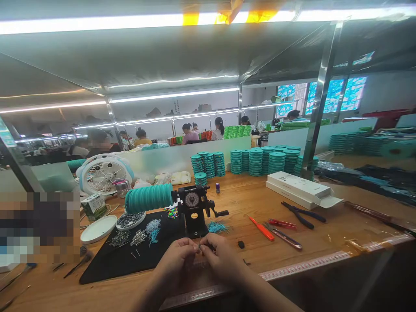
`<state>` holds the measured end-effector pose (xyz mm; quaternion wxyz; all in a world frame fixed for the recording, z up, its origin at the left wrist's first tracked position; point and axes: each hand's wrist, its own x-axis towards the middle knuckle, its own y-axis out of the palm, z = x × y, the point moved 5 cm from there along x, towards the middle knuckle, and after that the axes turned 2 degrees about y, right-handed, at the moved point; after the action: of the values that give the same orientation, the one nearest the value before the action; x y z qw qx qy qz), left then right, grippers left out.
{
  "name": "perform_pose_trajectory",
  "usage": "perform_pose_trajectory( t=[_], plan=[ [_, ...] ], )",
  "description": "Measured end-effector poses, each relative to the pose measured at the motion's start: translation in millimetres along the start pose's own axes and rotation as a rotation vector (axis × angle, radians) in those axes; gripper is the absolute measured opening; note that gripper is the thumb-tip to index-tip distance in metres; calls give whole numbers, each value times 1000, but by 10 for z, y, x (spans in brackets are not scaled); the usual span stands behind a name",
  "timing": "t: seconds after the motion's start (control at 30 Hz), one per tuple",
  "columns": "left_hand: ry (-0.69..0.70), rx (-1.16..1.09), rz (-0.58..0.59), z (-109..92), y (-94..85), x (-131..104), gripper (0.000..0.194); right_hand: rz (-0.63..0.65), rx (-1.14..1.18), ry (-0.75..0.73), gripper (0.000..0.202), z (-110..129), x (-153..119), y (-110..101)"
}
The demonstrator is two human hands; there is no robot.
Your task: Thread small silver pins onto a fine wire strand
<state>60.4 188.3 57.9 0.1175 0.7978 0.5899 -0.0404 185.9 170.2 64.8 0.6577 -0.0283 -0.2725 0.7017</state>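
Item pinched between the hands (199, 248) too small to tell, left-edge area (39, 229) pixelated, distant people (186, 133) blurred

Black winder (195, 214) (crank (222, 213) jutting out) blocks ahead of the right hand (217, 252); rightward, past the black lump (241, 245), bare tabletop (269, 256).

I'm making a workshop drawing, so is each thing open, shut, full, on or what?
Left hand: pinching
Right hand: pinching; both at a small thing, too tiny to name
Black winder: teal spools mounted
Pliers: handles spread
Long white box: end flap open
Bead dish: filled
Overhead light: on
Fan: can't tell whether spinning
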Motion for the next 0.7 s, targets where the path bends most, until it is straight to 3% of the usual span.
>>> perform_pose_trajectory(
  t=[0.2, 0.4, 0.7],
  plan=[
    [-62, -47, -63, 7, -51, 18, 15, -5, -4, 7, 11, -68, -81, -11],
    [-153, -138, -157, 51, -10, -35, 22, -46, -132, -16, 26, -53, -80, 22],
    [-400, -306, -72, 69, -13, -13, 26, -83, -125, -14, 22, -72, -3, 6]
  ],
)
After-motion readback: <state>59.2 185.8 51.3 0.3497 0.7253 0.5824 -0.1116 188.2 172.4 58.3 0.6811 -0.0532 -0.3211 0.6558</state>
